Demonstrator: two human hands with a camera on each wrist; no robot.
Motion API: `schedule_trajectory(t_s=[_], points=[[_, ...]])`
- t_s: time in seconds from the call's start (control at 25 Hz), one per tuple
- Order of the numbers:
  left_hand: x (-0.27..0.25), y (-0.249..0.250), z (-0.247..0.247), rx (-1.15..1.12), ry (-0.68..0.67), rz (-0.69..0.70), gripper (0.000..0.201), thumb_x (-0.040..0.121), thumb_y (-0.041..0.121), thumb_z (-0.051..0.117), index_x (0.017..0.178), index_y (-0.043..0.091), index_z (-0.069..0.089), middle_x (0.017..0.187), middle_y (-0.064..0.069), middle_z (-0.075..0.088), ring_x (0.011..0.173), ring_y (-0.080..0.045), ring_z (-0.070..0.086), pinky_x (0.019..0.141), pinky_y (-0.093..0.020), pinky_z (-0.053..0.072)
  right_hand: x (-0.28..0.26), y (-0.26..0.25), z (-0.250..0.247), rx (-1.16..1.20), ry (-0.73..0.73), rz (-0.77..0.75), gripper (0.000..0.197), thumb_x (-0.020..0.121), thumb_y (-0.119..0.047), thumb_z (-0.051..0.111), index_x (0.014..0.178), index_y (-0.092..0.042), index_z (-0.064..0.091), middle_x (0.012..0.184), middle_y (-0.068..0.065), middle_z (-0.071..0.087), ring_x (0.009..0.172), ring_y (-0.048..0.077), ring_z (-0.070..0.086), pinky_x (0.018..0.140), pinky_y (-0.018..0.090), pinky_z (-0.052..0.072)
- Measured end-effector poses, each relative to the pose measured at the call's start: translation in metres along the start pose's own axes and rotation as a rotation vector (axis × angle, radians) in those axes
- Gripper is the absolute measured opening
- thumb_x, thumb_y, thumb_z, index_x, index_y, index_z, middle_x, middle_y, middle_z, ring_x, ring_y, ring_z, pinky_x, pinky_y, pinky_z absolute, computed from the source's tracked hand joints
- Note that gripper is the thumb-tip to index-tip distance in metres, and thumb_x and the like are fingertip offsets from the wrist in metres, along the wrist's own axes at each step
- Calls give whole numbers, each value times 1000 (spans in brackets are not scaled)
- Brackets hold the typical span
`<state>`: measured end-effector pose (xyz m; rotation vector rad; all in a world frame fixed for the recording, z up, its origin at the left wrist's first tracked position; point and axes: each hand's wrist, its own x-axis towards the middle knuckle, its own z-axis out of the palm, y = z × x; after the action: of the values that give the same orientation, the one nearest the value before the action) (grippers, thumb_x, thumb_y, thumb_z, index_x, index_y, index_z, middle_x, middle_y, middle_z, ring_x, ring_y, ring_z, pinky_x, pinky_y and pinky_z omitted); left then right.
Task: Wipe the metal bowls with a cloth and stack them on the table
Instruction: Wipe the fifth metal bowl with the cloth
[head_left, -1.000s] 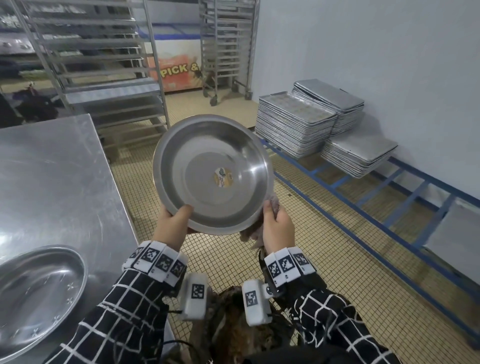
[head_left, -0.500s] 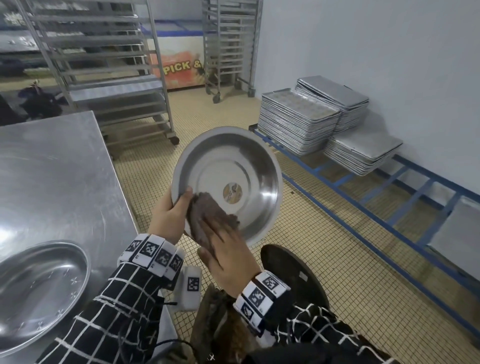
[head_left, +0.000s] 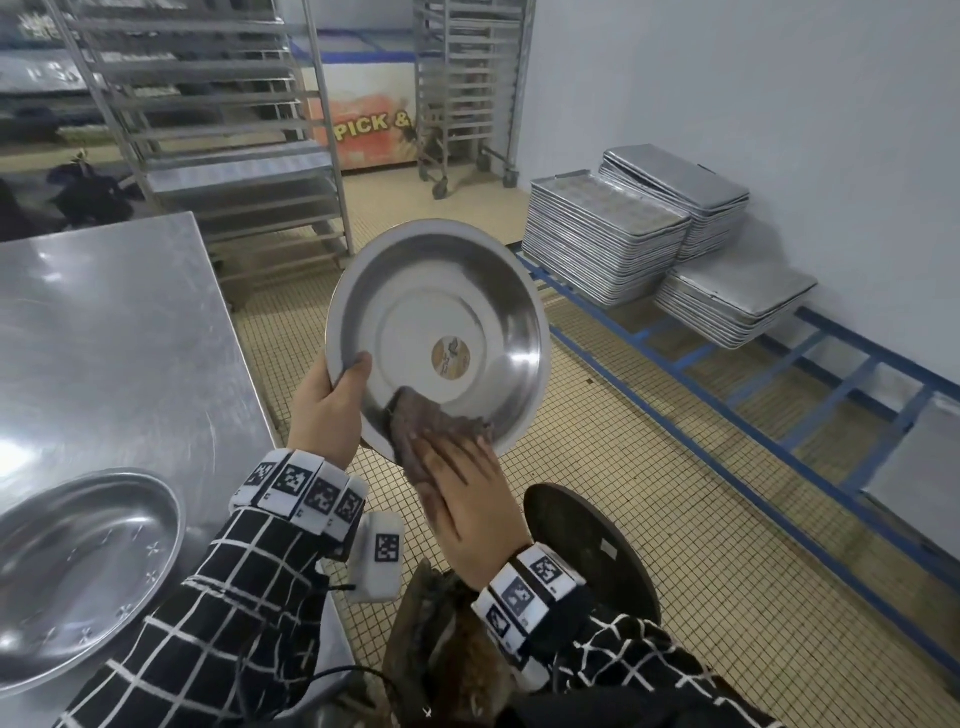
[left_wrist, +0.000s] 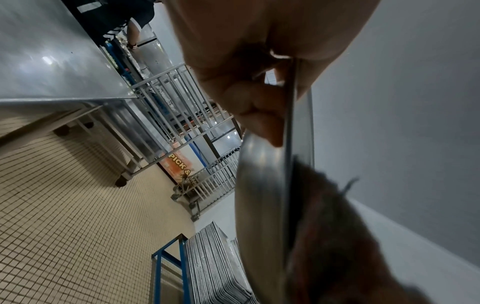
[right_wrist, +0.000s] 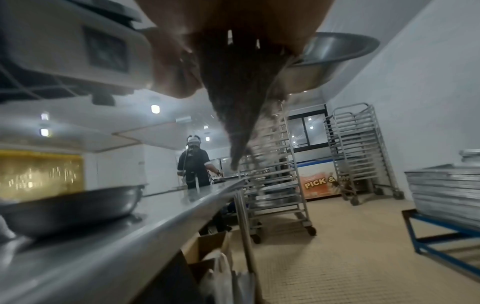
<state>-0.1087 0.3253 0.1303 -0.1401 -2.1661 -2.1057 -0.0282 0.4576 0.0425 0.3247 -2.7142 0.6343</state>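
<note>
Overall light: soft, even and cool in the head view; both wrist views dimmer and greyer.
Sources: ceiling lamps (right_wrist: 155, 108) glow white well beyond the fingertips in the right wrist view.
Glare: bright patches on the table (head_left: 104, 332); a highlight inside the bowl (head_left: 519, 358) past the right hand (head_left: 467, 499) fingers.
Blur: cloth (right_wrist: 239, 98) under the fingers smeared; left hand (left_wrist: 249, 61) soft, close to the lens.
Distortion: racks and wall bend at the frame edges.
</note>
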Motion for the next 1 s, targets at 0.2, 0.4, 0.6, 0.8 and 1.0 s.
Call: schedule_trajectory(t_s=[0.2, 0.4, 0.6, 0.8, 1.0], points=[[4, -3, -6, 12, -30, -52, 19, 94, 18, 51, 94, 36, 58, 95, 4, 63, 91, -15, 58, 77, -29, 47, 5, 41, -15, -98, -23, 6, 49, 101, -42, 18, 135, -24, 49, 141, -4, 49, 141, 17, 28, 120, 40, 8], [0, -11, -6, 67, -150, -174, 13, 92, 12, 53, 90, 22, 62, 84, -5, 66, 78, -24, 62, 75, -40, 51, 13, 112, -37, -222, -48, 187, 59, 96, -54, 9, 146, -28, 26, 158, -11, 9, 146, 16, -10, 119, 44, 8], [-1, -22, -4, 54, -184, -331, 10, 88, 8, 55, 88, 17, 58, 71, -9, 63, 60, -27, 60, 65, -44, 52, 22, 114, -48, 28, 36, 369, 58, 100, -35, 37, 151, -26, 12, 158, -12, 5, 98, 7, 56, 75, 21, 53], [1, -31, -6, -2, -214, -385, 9, 89, 6, 56, 89, 14, 61, 77, -12, 64, 75, -35, 59, 83, -55, 48, 24, 103, -53, 546, 266, 686, 45, 95, -24, 55, 138, -21, 43, 111, -13, 59, 95, 2, 56, 86, 25, 45], [3, -38, -1, -48, -148, -362, 11, 89, 9, 57, 91, 18, 63, 78, -8, 68, 75, -32, 63, 77, -47, 51, 21, 95, -54, 673, 392, 847, 21, 92, -24, 58, 112, -20, 55, 96, -13, 60, 84, -2, 56, 76, 24, 48]])
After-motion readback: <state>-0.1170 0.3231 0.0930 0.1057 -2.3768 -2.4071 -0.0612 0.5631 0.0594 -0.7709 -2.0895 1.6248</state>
